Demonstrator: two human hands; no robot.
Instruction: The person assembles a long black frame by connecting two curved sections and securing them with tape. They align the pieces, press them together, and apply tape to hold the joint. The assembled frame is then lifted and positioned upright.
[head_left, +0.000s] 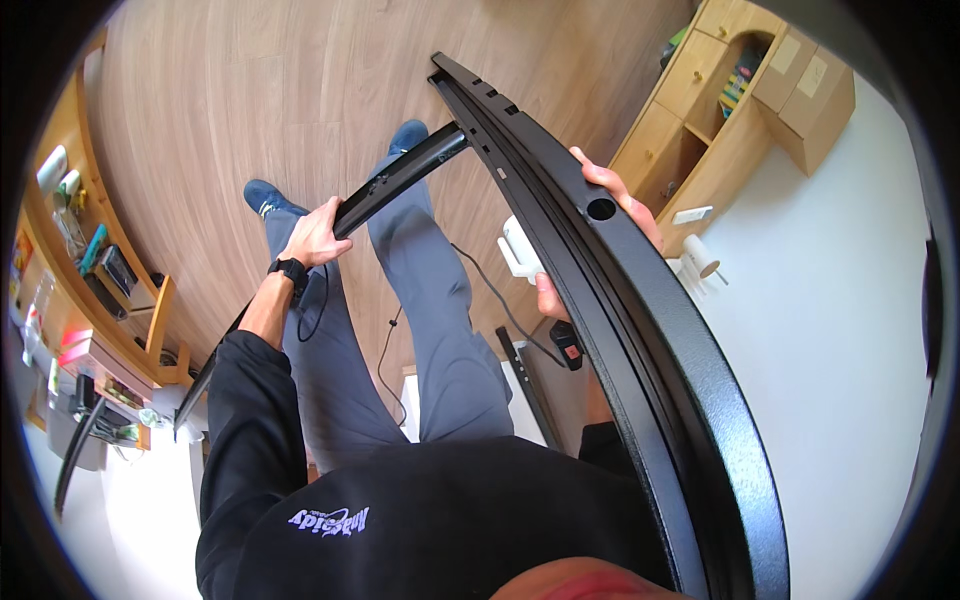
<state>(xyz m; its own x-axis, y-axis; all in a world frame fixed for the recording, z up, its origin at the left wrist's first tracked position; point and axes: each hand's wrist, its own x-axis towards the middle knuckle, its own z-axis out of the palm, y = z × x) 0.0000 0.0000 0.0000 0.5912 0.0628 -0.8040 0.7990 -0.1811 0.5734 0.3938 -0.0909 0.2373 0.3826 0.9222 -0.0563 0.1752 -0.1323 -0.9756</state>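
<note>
A long black metal beam (600, 280) runs from the far middle down to the near right, with a round hole and several slots in it. Its far part joins a black metal tube (400, 180) that slants toward the near left. My left hand (318, 235) is closed around this tube, with a black watch on the wrist. My right hand (612, 185) grips the beam beside the round hole, fingers on the far side and thumb on the near edge. The beam hides the palm. A white plastic object (518, 250) shows beside the thumb, partly covered.
A wooden desk (155, 345) with many small items curves along the left. Wooden drawers (690, 75) and a cardboard box (815, 110) stand at the far right. A black cable (485, 280) hangs near my legs. A black bar (530, 385) lies below the beam.
</note>
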